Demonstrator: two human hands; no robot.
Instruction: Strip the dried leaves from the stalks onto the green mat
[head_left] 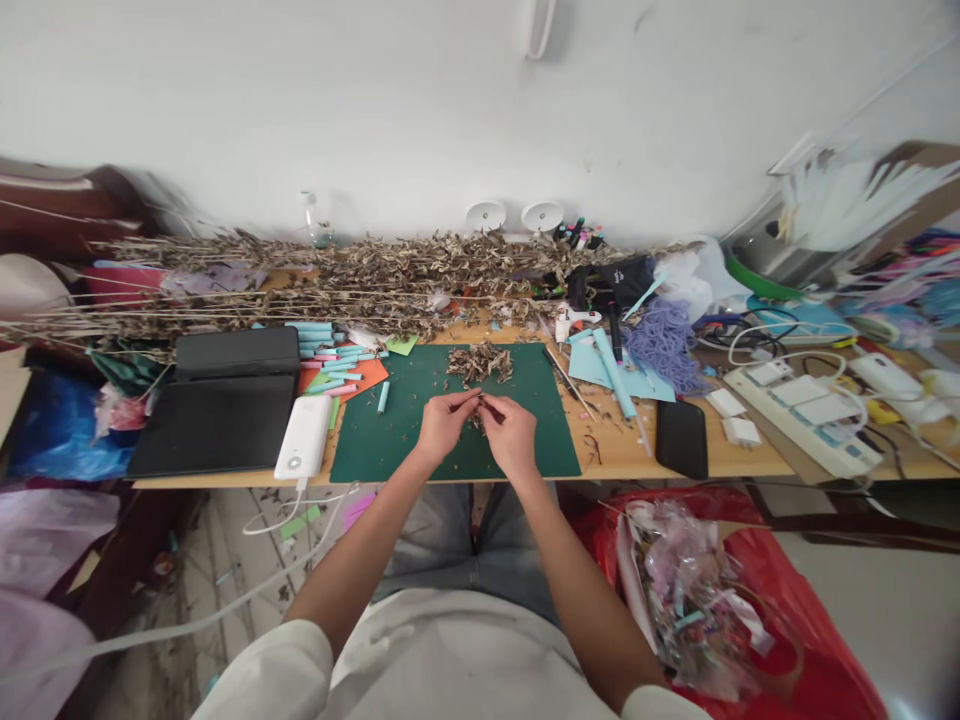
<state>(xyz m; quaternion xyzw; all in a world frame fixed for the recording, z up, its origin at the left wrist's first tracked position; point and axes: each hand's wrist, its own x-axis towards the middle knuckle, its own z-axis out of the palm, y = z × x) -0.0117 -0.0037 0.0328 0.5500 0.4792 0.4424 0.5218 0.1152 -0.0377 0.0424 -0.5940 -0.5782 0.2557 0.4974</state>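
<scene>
My left hand (444, 422) and my right hand (510, 432) meet over the green cutting mat (390, 430), fingers pinched together on a thin dried stem (480, 402) held between them. A small heap of dried leaves (480, 362) lies on the mat just beyond my fingers. A long bundle of dried leafy branches (337, 275) stretches across the back of the desk.
A black case (221, 400) and a white power bank (304, 438) lie left of the mat, with paper rolls (334, 362) behind. A black phone (681, 438), a power strip (799, 415), purple cord (664, 345) and a glue gun (576, 320) sit right. A red bag of scraps (720, 600) stands below.
</scene>
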